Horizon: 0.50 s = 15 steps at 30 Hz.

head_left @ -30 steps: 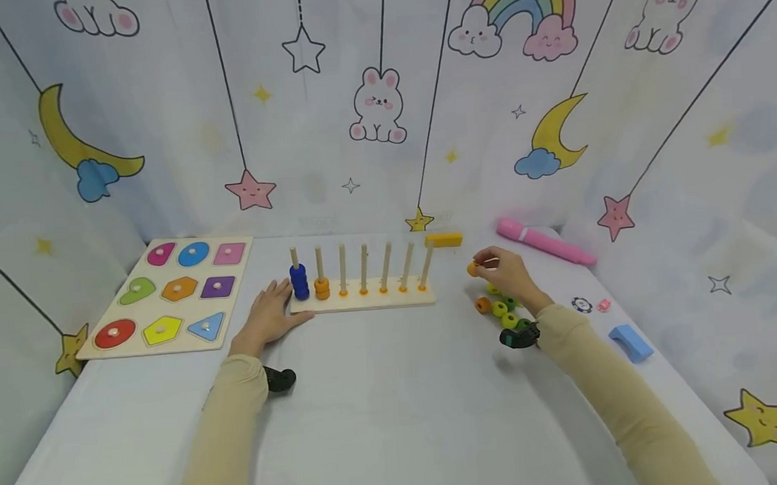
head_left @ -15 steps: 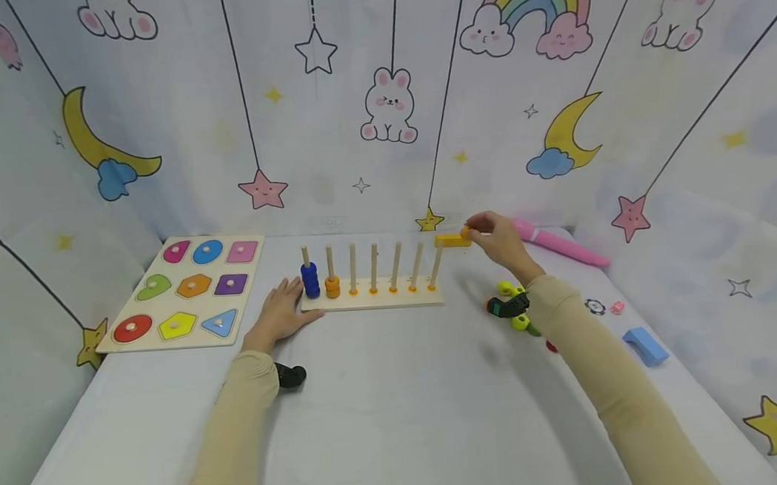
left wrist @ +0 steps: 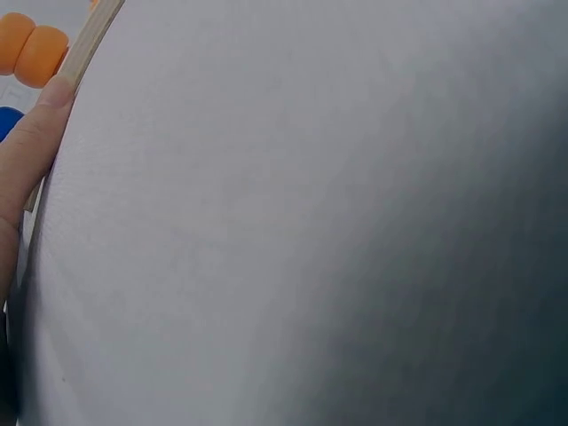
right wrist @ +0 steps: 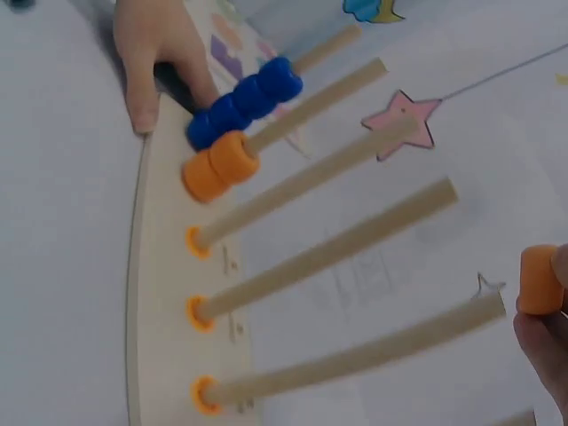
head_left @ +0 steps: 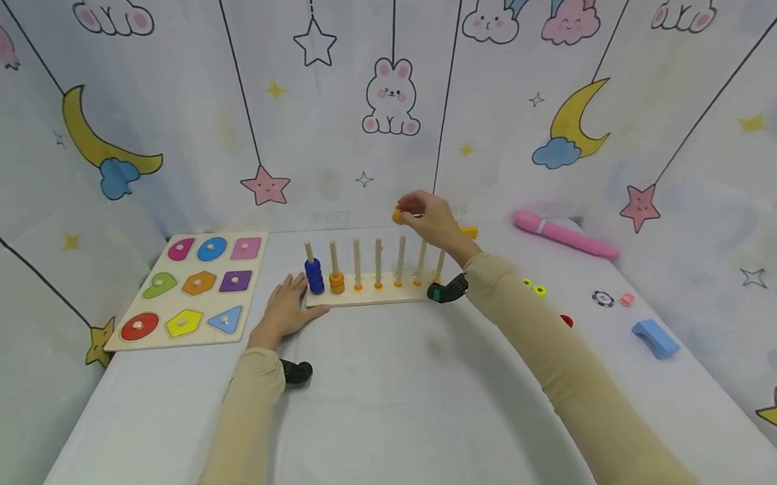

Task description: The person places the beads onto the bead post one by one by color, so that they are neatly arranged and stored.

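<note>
In the head view my right hand (head_left: 437, 221) pinches an orange bead (head_left: 397, 216) between thumb and fingertips, raised near the tops of the pegs. The right wrist view shows the same orange bead (right wrist: 540, 280) beside a peg's tip. A wooden peg board (head_left: 372, 297) bears a row of upright pegs; the leftmost holds a stack of blue beads (head_left: 314, 277), the second two orange beads (head_left: 337, 283). My left hand (head_left: 284, 310) rests at the board's left end, fingers extended, the thumb (left wrist: 40, 129) along its front edge.
A shape puzzle board (head_left: 187, 290) lies at the left. Behind my right forearm are green beads (head_left: 540, 290) and a red bead (head_left: 567, 320). A pink marker-like stick (head_left: 565, 235), a blue arched block (head_left: 656, 339) and a yellow block (head_left: 470, 232) lie on the table.
My right hand has carried the orange bead up and left from the loose beads, past the yellow block, to over the pegs. My left hand stays at the board's end.
</note>
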Each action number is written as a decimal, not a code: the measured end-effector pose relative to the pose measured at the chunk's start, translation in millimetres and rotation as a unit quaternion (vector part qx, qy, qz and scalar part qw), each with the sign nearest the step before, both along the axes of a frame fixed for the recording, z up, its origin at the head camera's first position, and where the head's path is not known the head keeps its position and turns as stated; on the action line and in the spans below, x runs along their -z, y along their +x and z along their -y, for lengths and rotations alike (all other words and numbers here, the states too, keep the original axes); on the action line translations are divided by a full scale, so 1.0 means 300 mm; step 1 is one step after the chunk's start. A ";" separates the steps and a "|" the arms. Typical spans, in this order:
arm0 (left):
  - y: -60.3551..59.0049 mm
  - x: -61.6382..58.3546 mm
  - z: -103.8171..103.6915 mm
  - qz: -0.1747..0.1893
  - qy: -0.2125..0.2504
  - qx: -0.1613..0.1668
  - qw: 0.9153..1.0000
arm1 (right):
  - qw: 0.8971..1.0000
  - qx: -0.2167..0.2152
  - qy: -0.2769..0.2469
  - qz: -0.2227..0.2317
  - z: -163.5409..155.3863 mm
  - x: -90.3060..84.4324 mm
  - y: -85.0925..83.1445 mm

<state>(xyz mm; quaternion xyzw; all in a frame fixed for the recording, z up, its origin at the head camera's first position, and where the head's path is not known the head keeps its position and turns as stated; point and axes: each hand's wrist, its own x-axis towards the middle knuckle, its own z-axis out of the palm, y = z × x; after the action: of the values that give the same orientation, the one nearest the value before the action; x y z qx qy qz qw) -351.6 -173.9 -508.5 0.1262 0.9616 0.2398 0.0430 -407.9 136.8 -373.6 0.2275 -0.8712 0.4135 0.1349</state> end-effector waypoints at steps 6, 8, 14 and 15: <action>0.009 -0.003 0.006 -0.008 0.008 0.002 1.000 | 0.998 -0.056 0.020 -0.010 0.182 -0.006 0.021; 0.008 0.002 0.007 -0.008 0.008 0.004 1.000 | 0.997 -0.076 0.027 -0.011 0.230 -0.003 0.031; 0.004 0.004 0.010 -0.004 0.011 0.001 1.000 | 0.992 -0.114 0.043 -0.007 0.327 0.011 0.044; 0.003 0.003 0.010 -0.004 0.012 0.001 1.000 | 0.992 -0.118 0.045 -0.007 0.336 0.013 0.043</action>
<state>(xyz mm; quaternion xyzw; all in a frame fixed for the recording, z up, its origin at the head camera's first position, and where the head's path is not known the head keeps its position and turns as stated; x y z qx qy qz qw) -350.6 -176.9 -509.5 0.1283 0.9588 0.2507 0.0382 -394.8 36.0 -377.5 0.3372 -0.8552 0.3852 0.0811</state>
